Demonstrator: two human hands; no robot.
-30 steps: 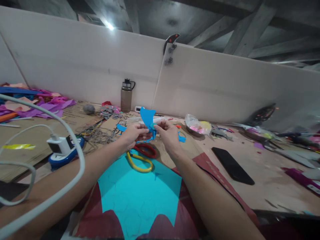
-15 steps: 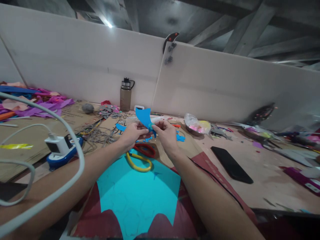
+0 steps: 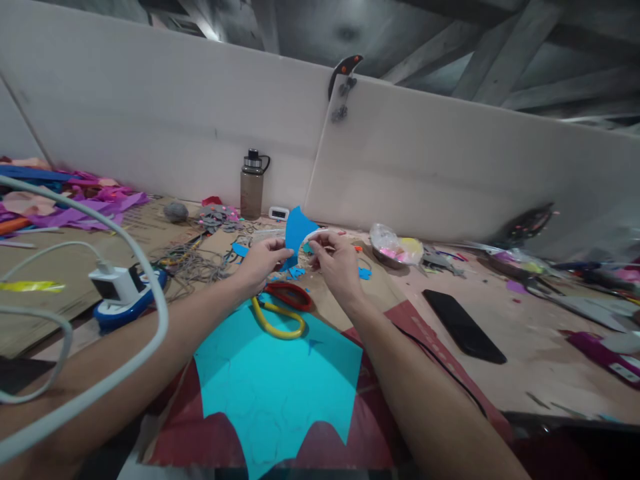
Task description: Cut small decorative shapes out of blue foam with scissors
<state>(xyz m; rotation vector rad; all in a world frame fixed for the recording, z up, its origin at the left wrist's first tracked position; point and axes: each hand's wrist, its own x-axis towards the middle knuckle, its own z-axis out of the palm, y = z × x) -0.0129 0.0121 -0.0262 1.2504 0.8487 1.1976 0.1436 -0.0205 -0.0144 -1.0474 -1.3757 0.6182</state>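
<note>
My left hand (image 3: 267,261) pinches a curved blue cut-out piece (image 3: 299,229) of paper or thin foam, held upright above the table. Close by on the right, my right hand (image 3: 334,259) is closed at the fingertips on a small teal piece (image 3: 307,247), apart from the blue one. Below both hands lies a large turquoise sheet (image 3: 280,387) with a scalloped lower edge and faint drawn curves. Scissors with red and yellow handles (image 3: 280,332) rest at its top edge; their blades are hard to make out. Small blue scraps (image 3: 297,273) are scattered beyond the scissors.
A water bottle (image 3: 251,187) stands by the white partition (image 3: 425,153). On the right lie a black phone (image 3: 465,327) and a bowl (image 3: 390,259) with plastic-wrapped pieces. A white cable (image 3: 163,307) loops across the left, near a blue power strip (image 3: 123,308) and tangled strings (image 3: 193,267).
My hands have moved apart slightly. The blue piece has turned more upright in my left hand, and my right fingers with the teal piece have come away from it.
</note>
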